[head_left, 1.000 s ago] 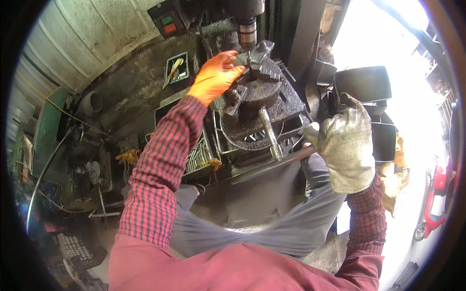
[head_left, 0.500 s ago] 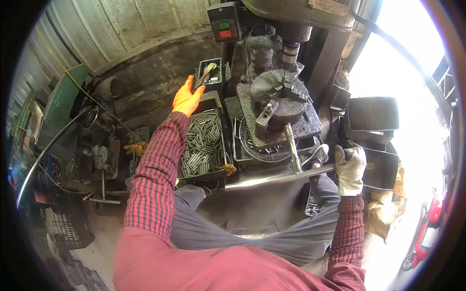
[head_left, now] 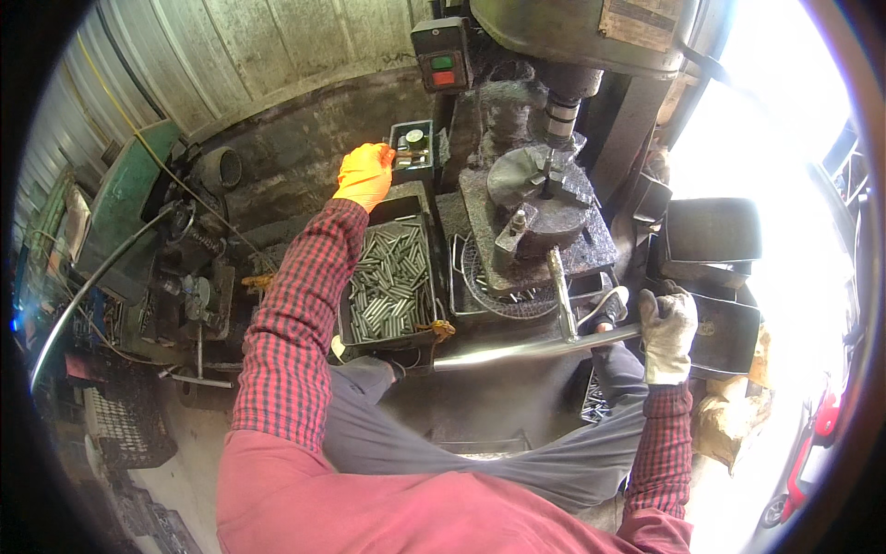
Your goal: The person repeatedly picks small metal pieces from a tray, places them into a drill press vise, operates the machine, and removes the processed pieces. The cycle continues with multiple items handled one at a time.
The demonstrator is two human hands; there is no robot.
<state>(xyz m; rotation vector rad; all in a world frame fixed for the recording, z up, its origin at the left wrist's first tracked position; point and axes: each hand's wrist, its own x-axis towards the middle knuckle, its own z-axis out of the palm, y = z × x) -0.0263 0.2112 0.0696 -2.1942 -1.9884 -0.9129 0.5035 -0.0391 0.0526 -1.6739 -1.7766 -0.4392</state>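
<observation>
My left hand (head_left: 365, 175), in an orange glove, is closed at the near left edge of a small tray (head_left: 428, 159). It grips a small brush (head_left: 406, 155), mostly hidden by the fingers. A round pale thing (head_left: 414, 137) shows inside the tray. Below that hand, a dark bin (head_left: 432, 294) holds several short metal pins (head_left: 392, 282). My right hand (head_left: 669, 331), in a whitish work glove, closes on the end of a long shiny metal lever (head_left: 535, 351). The lever meets a rod from the vise (head_left: 544, 208) on the drill press table (head_left: 480, 208).
The drill press head (head_left: 577, 32) overhangs the vise, with a switch box (head_left: 443, 65) beside it. A round wire basket (head_left: 471, 277) sits under the press table. Dark empty-looking bins (head_left: 712, 231) stack at right. Another machine (head_left: 198, 305) stands at left, with a hose (head_left: 88, 277).
My left hand has moved closer to the small tray, and less of the brush shows now. My right hand stays at the lever's end. The whole view has shifted slightly.
</observation>
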